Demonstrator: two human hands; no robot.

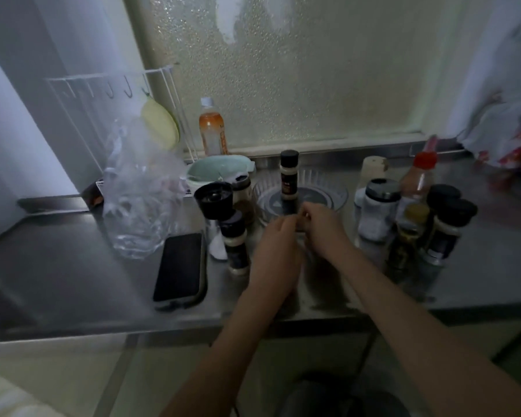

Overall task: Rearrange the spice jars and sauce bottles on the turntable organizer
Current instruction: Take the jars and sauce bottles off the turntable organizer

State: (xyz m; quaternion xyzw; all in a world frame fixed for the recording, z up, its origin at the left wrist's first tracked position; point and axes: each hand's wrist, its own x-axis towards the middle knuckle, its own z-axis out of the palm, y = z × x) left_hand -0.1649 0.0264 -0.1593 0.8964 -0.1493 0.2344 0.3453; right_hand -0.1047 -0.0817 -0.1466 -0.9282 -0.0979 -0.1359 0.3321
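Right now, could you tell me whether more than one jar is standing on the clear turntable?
No, only a single black-capped spice jar stands on the turntable; the other jars sit on the counter beside it.

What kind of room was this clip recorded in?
Most likely a home kitchen: a stainless steel counter under a frosted window, crowded with spice jars, plus a wire hook rack.
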